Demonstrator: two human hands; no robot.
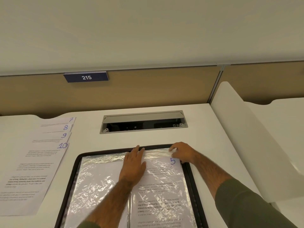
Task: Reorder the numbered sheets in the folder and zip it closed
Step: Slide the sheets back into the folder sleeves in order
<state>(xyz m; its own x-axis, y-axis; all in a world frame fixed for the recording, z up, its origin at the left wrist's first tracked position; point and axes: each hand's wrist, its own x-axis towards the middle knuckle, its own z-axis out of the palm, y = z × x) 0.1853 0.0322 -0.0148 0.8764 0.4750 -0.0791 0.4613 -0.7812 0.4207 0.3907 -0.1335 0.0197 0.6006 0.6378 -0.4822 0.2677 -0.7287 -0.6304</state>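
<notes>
An open zip folder (77, 163) with a dark rim lies on the white desk in front of me, its clear plastic sleeves showing. The right-hand sleeve holds the sheet numbered 5 (162, 195). My left hand (134, 165) lies flat with straight fingers across the folder's middle near its top edge. My right hand (182, 153) is at the sleeve's top right corner, fingers curled and pinching the plastic edge just above the 5. Sheets numbered 7, 8, 9 and 10 (37, 163) are fanned out on the desk to the left of the folder.
A recessed cable box (143, 121) with its lid up sits in the desk behind the folder. A tan partition with a blue plate reading 215 (86, 77) stands at the back. A white divider (246, 129) borders the desk's right side.
</notes>
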